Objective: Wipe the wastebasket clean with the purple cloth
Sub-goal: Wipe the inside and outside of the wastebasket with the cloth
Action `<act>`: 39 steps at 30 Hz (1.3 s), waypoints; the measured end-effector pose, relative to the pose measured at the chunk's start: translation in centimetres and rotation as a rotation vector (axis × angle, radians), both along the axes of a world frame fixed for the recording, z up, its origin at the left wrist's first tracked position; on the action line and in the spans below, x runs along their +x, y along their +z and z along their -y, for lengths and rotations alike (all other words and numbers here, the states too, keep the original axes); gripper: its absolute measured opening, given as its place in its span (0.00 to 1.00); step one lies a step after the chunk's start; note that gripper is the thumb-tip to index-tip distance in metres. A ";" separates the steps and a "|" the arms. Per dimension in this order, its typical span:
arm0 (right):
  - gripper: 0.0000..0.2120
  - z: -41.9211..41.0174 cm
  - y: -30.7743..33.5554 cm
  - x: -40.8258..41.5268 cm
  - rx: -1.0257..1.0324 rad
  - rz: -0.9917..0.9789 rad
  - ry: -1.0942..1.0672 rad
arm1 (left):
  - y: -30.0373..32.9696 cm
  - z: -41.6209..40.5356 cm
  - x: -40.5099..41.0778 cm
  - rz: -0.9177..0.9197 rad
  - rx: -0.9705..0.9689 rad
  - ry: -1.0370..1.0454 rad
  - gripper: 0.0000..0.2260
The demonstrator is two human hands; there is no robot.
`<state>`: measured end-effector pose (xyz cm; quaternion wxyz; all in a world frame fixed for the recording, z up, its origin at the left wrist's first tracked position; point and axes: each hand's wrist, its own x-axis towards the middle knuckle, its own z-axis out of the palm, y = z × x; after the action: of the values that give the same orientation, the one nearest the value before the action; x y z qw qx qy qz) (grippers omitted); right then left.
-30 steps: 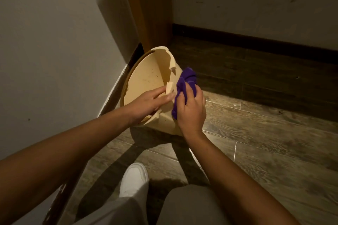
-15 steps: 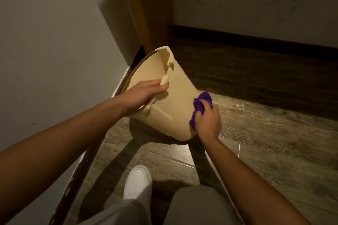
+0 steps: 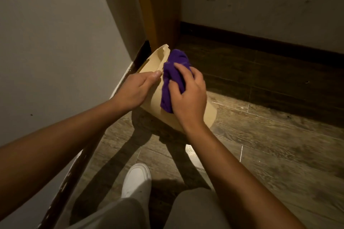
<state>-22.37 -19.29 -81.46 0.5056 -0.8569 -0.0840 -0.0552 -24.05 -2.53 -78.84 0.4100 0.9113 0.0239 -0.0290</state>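
Observation:
A cream plastic wastebasket is tipped on its side above the floor, its open mouth turned toward the left wall. My left hand grips its rim near the top and holds it steady. My right hand is closed on the bunched purple cloth and presses it against the outer wall close to the rim. The two hands nearly touch. Most of the basket's inside is hidden behind my hands.
A grey wall with a dark baseboard runs along the left. A wooden door frame stands in the corner behind the basket. Wood-look floor tiles spread to the right. My white shoe and grey trouser legs sit below.
My right hand slid the cloth down the basket's side toward its base, then back up to the rim. The basket turned a little in my left hand.

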 end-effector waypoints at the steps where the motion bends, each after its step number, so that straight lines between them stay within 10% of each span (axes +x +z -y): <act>1: 0.22 -0.3 -0.1 -0.4 -0.044 0.024 0.014 | 0.0 0.0 -0.2 -0.002 -0.018 -0.020 0.20; 12: 0.22 -0.9 -1.2 0.1 -0.223 0.122 -0.078 | 0.4 1.4 0.1 0.086 -0.078 0.027 0.22; 32: 0.19 10.5 -13.7 -0.5 -0.175 -0.580 -0.352 | 0.1 1.5 -1.0 0.092 0.054 -0.030 0.21; 39: 0.21 8.4 -4.9 1.2 -0.004 -0.173 -0.328 | 1.3 2.6 1.3 -0.055 -0.066 0.029 0.22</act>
<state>-21.12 -27.70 -86.38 0.4935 -0.8616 0.1005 -0.0629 -22.74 -5.12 -77.50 0.4394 0.8957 0.0471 -0.0489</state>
